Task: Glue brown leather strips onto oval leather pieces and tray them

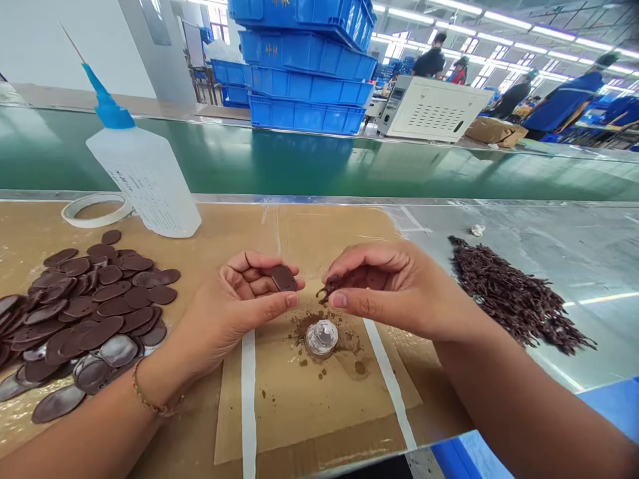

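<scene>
My left hand pinches a flat dark brown oval piece between thumb and fingers. Close to its right, my right hand grips a small dark brown piece with thin prongs; a gap separates the two pieces. Below and between the hands, a small clear round cup stands on the taped cardboard sheet, ringed by wet spots. A pile of brown ovals lies to the left, some with shiny faces. On the right is a heap of thin, twisted brown pieces.
A white squeeze bottle with a blue needle-tipped cap stands at the back left beside a tape roll. Beyond runs a green conveyor belt. Stacked blue crates and a white machine stand behind it. Several people are farther back.
</scene>
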`<control>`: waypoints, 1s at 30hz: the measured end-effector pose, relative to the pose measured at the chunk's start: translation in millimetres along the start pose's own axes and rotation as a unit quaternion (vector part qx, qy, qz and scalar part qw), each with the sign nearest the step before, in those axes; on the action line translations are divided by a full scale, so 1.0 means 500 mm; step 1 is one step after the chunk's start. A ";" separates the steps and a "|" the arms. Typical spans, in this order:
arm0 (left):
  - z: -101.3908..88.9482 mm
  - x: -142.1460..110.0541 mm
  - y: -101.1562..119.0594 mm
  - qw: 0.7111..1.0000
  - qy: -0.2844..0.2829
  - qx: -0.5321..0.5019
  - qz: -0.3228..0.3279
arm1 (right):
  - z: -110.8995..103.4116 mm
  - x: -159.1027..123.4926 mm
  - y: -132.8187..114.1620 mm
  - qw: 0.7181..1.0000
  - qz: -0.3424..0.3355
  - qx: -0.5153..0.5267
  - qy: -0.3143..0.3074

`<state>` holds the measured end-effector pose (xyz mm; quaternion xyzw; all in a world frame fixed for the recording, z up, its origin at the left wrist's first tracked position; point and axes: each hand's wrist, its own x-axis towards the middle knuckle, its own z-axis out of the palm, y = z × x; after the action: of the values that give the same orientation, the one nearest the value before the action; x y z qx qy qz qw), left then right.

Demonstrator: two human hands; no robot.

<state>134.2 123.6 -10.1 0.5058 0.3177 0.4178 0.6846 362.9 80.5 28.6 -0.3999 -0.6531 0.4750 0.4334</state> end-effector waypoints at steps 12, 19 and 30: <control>-0.015 0.014 -0.004 0.996 0.033 0.053 0.063 | -0.007 -0.004 0.002 0.970 0.079 -0.211 -0.091; -0.016 0.015 -0.006 0.995 0.041 0.051 0.074 | 0.004 -0.008 0.001 0.961 0.056 -0.256 -0.088; -0.020 0.017 -0.012 0.994 0.032 0.061 0.082 | 0.007 -0.015 -0.009 0.959 0.016 -0.272 -0.072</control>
<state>131.1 134.5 -18.7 0.5570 0.3218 0.4683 0.6057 361.2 71.4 30.7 -0.4775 -0.7810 0.3137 0.2522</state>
